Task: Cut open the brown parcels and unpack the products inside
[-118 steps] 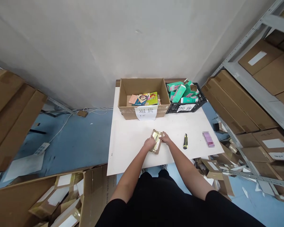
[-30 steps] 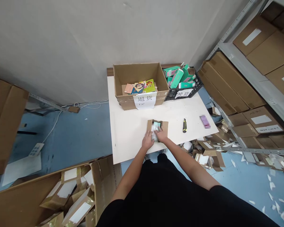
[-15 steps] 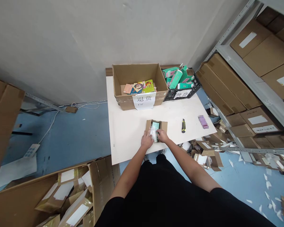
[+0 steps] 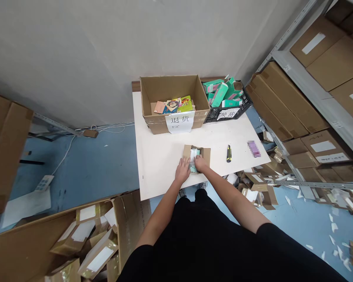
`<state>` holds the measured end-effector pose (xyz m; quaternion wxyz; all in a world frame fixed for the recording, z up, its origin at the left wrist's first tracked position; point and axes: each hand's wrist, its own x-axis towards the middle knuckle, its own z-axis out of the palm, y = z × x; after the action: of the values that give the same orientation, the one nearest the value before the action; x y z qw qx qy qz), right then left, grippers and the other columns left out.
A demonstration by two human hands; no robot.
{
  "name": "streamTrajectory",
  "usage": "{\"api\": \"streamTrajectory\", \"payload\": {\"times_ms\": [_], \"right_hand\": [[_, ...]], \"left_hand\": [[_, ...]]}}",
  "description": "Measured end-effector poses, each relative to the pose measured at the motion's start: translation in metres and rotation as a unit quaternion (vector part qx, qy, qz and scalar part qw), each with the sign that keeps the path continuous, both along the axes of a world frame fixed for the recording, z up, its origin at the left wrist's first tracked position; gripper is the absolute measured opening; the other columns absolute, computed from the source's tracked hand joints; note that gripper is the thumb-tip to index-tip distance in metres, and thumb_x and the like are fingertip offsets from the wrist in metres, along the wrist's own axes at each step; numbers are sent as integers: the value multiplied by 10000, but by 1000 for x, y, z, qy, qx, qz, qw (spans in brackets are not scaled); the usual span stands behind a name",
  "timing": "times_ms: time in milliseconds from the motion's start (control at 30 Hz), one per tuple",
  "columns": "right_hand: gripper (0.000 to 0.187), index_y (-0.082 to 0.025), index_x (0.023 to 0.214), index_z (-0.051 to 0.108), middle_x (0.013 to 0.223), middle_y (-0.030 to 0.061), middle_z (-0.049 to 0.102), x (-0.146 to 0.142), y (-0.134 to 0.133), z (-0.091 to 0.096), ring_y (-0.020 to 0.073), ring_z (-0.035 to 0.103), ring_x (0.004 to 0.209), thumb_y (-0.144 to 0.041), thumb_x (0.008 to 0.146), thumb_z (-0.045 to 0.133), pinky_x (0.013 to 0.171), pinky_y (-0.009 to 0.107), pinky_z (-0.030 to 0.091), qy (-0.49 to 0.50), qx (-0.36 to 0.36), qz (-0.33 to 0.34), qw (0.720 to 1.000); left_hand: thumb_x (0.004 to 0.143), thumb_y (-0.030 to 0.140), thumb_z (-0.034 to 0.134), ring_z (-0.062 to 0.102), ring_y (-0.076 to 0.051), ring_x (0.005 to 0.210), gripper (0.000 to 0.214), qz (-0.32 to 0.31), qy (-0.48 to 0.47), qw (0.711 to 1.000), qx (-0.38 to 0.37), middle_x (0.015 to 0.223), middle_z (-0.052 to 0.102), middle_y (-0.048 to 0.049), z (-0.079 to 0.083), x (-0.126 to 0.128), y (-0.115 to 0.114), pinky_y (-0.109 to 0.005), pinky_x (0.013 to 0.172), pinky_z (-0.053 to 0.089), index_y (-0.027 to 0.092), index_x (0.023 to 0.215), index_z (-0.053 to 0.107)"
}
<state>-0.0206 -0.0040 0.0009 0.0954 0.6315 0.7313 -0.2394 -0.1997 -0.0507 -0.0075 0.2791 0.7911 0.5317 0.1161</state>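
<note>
Near the table's front edge sits a small cardboard box (image 4: 206, 154), its flaps folded outward. A pale teal carton (image 4: 193, 169) with clear or whitish plastic about it lies inside. My left hand (image 4: 182, 170) rests against the box's left side, fingers stretched and a little apart, their tips near the plastic. Reaching in from the right, my right hand (image 4: 200, 163) has its fingers bent and closed on the teal carton; the fingertips are partly hidden. To the right, a black and yellow box cutter (image 4: 228, 154) lies on the white table (image 4: 159, 164).
Behind stands a large open carton (image 4: 170, 86) with booklets and a paper sign. A black crate (image 4: 243, 110) of green boxes is beside it. A blurred purple item (image 4: 254, 149) lies right. Shelving (image 4: 306, 66) borders the right; a big parcel bin (image 4: 129, 223) stands lower left.
My right hand has shifted from the box's right inner side to the middle, over the teal carton. The teal carton and plastic have moved within the box. The view has shifted slightly.
</note>
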Motion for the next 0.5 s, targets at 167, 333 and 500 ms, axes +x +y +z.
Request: {"api": "streamTrajectory", "payload": {"times_ms": [167,333,500], "right_hand": [[564,-83,1436,627,1458,236,615,7,12,6,340,585,1321,-53,873,610,1110,413,481,36,17,-89,995],[452,-143,1324,735,1277,141,726,8,-13,1,251,672,1175,-57,944,507,1060,332,499,112,42,7,993],[406,-174,1294,746,1281,153,661,3,-27,-11,300,616,1228,-155,890,722,1073,400,489,50,-19,93,994]], "left_hand": [[1019,304,566,130,-325,1679,325,-9,10,1000,27,1770,307,-121,6,-2,-11,-572,1346,211,207,1295,710],[979,389,679,238,-294,1657,309,-50,-7,999,-12,1772,306,-104,-2,-4,-17,-478,1337,295,203,1217,745],[1011,280,615,275,-244,1647,184,-25,-27,998,-48,1780,299,-31,-13,-8,-20,-393,1305,366,212,1013,786]]}}
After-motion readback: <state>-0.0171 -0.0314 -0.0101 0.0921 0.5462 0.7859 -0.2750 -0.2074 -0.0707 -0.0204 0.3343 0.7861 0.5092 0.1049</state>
